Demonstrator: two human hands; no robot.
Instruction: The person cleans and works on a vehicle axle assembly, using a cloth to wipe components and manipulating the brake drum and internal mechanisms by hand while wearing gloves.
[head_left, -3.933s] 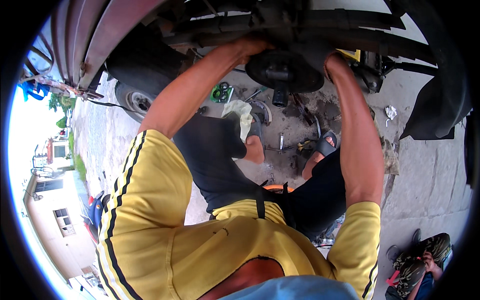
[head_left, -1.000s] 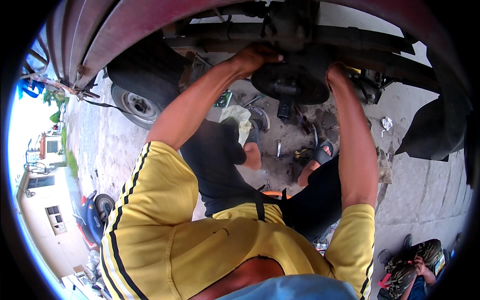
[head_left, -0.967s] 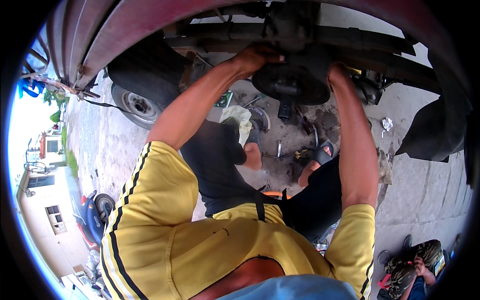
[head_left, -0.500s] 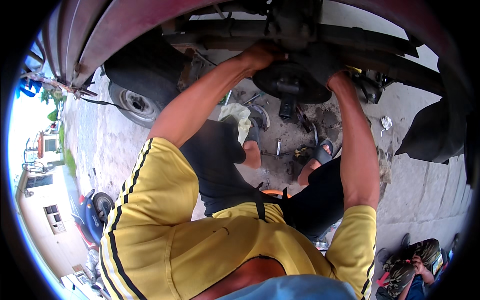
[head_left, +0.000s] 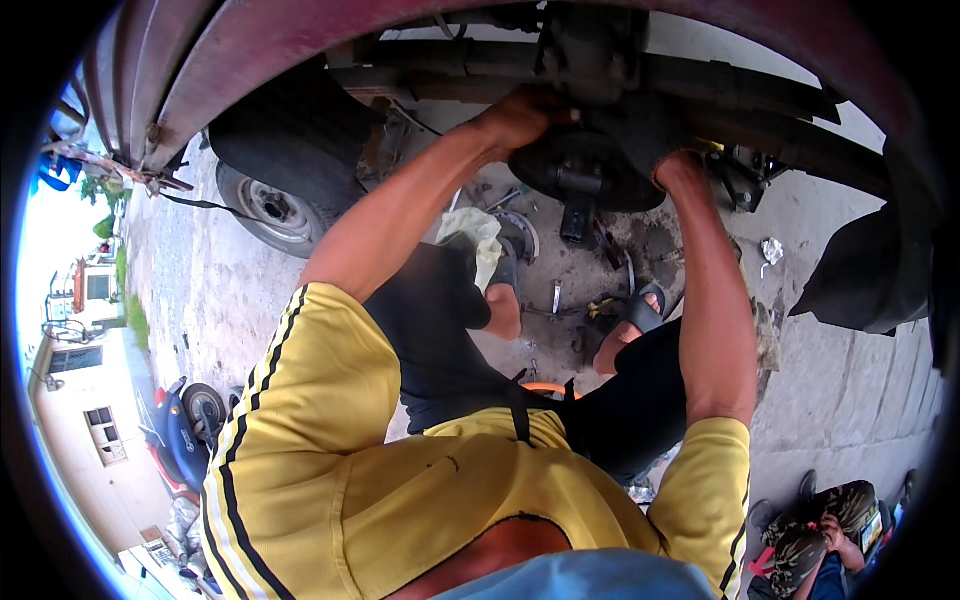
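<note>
Under the vehicle's dark red body, a dark, greasy round plate (head_left: 540,172) with a blocky stub (head_left: 577,222) hanging below faces me. My bare left hand (head_left: 522,115) is at its upper left edge, fingers curled, their tips partly hidden by shadow and metal. Over the upper right of the plate lies my right hand (head_left: 645,130) in a dark glove. Its fingers blend into the black metal, so their grip does not show. Above both hands, a dark axle housing (head_left: 588,50) meets a long beam (head_left: 740,85).
A wheel (head_left: 270,208) stands at the left. Between my sandalled feet lie a curved brake shoe (head_left: 520,232), a pale cloth (head_left: 470,228) and small metal parts (head_left: 557,297). A black flap (head_left: 850,270) hangs at the right. Another person (head_left: 825,530) sits at the lower right.
Both hands stay at the round plate with barely any movement. My left upper arm has shifted slightly to the right.
</note>
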